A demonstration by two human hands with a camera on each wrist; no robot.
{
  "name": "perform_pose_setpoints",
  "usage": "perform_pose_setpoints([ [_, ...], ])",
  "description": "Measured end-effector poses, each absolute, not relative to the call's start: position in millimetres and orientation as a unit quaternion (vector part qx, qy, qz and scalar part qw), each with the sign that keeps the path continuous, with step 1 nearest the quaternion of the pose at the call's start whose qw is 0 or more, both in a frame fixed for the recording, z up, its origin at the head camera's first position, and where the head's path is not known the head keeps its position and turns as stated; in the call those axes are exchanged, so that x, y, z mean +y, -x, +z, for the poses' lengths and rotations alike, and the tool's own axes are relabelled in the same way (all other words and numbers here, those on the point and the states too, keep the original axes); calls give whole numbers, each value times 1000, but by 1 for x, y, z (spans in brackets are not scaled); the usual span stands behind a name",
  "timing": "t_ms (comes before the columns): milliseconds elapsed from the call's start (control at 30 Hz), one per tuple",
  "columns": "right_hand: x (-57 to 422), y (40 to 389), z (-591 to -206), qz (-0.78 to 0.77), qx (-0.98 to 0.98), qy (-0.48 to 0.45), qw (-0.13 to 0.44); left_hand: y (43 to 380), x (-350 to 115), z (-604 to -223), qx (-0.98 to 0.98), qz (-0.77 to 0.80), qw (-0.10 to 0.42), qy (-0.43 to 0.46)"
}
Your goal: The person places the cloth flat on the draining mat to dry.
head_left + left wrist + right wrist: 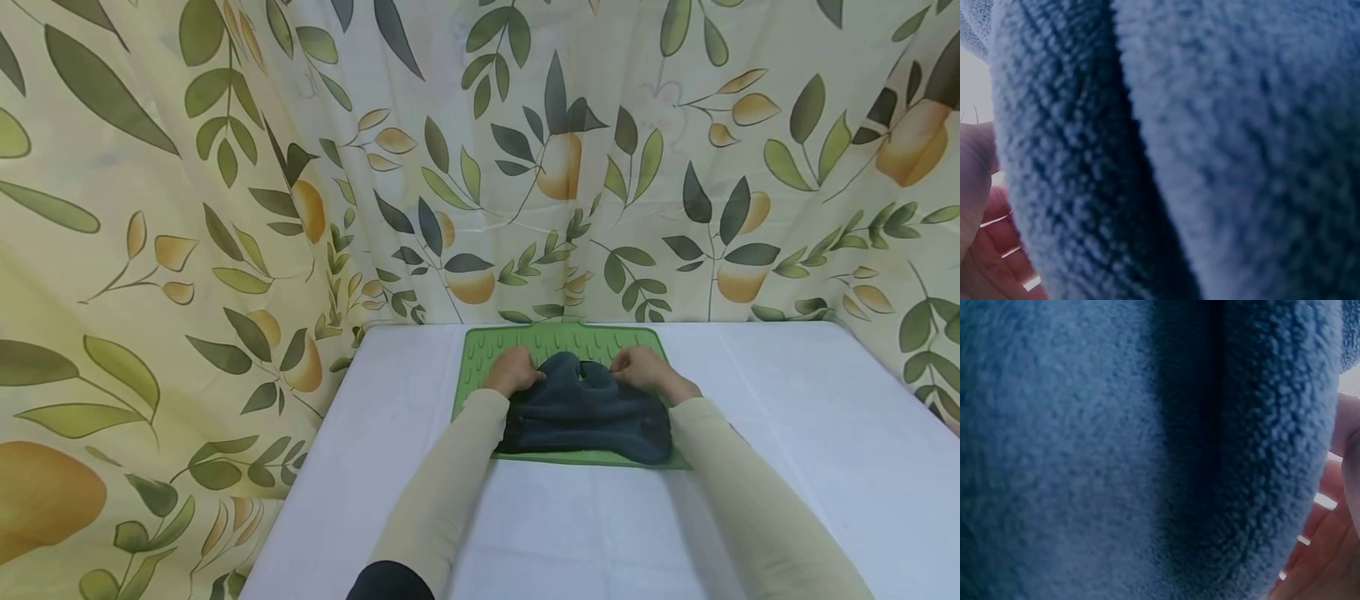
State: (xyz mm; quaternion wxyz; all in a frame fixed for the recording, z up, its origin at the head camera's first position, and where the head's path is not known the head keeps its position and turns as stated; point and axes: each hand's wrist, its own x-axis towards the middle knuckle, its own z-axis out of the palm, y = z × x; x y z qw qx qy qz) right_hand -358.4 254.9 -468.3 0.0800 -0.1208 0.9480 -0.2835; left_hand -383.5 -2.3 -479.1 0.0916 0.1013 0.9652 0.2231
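A dark blue fleecy cloth item (588, 417), thick and folded, lies bunched over the green mat (480, 354). A small gap shows near the middle of its upper edge. My left hand (513, 372) pinches the fabric at its upper left side. At the upper right, my right hand (647, 371) grips it with curled fingers. Close up in the left wrist view, the fluffy fabric (1222, 156) fills most of the picture and hides the fingertips. The right wrist view likewise shows the pile (1072, 456), with part of the hand behind its right edge.
The green mat has raised drop-shaped marks and a tab at its far edge. It lies on a table with a white cover (577, 533). A leaf-and-fruit patterned curtain (480, 167) hangs behind the table and along its left side.
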Motion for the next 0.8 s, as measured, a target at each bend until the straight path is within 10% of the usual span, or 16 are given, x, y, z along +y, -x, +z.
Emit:
perform_pose_setpoints([
  [800,261,356,-460,-356,929,63,75,382,-26,-468,941,307,97,-105],
])
